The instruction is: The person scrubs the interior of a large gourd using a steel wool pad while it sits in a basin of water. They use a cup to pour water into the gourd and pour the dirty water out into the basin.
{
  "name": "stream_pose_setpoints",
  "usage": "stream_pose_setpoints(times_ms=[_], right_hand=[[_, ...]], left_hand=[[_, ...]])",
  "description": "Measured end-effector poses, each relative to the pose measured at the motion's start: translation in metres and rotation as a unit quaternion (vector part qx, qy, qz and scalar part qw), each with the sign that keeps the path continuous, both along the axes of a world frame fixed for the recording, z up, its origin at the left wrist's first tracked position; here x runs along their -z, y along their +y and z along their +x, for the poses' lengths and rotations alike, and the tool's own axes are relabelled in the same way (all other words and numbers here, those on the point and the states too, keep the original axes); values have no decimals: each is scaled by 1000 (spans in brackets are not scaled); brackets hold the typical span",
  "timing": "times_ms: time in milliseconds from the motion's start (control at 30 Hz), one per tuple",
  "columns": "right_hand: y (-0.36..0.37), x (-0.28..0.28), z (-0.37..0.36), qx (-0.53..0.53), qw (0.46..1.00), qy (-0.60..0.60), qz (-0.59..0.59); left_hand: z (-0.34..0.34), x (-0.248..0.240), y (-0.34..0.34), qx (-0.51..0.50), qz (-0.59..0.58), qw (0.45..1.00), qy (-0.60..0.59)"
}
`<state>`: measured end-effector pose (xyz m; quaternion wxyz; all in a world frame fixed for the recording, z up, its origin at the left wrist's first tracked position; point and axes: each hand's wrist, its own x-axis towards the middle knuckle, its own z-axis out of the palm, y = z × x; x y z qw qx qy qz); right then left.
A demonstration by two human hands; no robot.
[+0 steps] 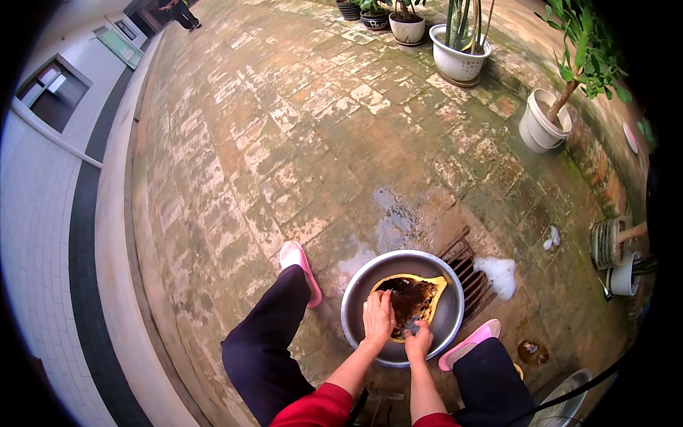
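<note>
A wide metal basin (452,313) stands on the ground between my feet. Inside it lies a yellow-rimmed pan (435,288) with a pointed lip at its upper right, its inner face coated in dark brown grime. My left hand (378,317) grips the pan at its left side, fingers bent over the rim. Low on the pan's dark face, my right hand (419,342) is closed around a small grey scouring pad (410,329), mostly hidden by the fingers. The pan's underside is out of sight.
A rusty drain grate (469,274) lies right of the basin, with white foam (496,276) beside it. Potted plants (459,60) line the right side. Another metal basin (562,398) sits at lower right. A person (181,13) stands far off at upper left.
</note>
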<state>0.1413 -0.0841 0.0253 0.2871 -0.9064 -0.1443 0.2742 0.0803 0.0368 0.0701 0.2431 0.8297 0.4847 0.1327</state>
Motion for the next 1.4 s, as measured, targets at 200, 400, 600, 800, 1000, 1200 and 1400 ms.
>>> stream_pose_setpoints(times_ms=[200,400,600,800,1000,1200,1400], right_hand=[[-2,0,-3,-21,999,-18,22],[-2,-4,1,-30,999,-23,3],[2,-3,-4,-36,999,-19,0],[1,-5,3,-43,998,-41,2],[-1,1,1,-60,997,-45,14],[-3,2,2,-61,997,-52,9],[-4,2,1,-68,997,-45,5]], left_hand=[[34,66,-7,103,-136,975,143],[34,90,-1,236,-177,923,247],[24,97,-7,257,-59,944,199],[40,78,5,179,-182,939,231],[25,87,-3,132,-150,963,181],[17,61,11,150,-149,972,107],[10,52,18,115,-126,980,103]])
